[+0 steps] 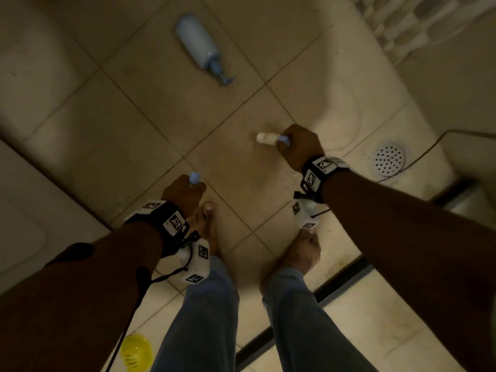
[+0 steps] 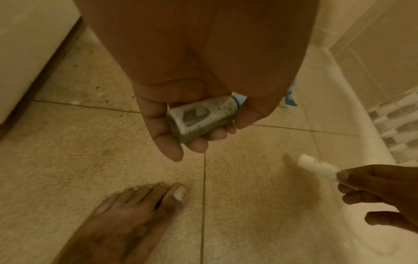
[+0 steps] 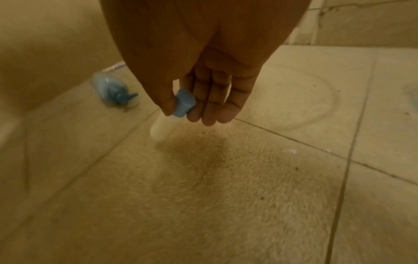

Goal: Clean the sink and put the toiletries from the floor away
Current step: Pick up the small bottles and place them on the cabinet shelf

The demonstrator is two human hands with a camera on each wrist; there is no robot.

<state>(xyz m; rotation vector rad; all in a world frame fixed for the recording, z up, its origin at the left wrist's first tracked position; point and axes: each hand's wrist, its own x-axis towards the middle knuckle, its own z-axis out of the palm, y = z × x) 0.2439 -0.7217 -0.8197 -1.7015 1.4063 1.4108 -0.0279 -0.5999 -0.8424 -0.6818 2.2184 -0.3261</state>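
Observation:
My left hand (image 1: 185, 190) grips a small grey bottle (image 2: 201, 118) with a pale blue cap; only the cap (image 1: 193, 178) shows in the head view. Thumb and fingers of my right hand (image 1: 298, 146) pinch the blue cap (image 3: 183, 103) of a white tube (image 1: 265, 138), which hangs just above the tiled floor (image 3: 159, 131). A pale blue pump bottle (image 1: 200, 47) lies on its side on the floor further ahead (image 3: 113, 91). In the left wrist view the right hand (image 2: 375, 187) with the tube (image 2: 316, 166) is at lower right.
My bare feet (image 1: 209, 226) stand on beige tiles (image 1: 233, 178). A round white floor drain (image 1: 389, 159) with a thin cable beside it is at the right. A yellow object (image 1: 135, 350) lies at bottom left. Pale fixtures (image 1: 35, 65) flank the floor.

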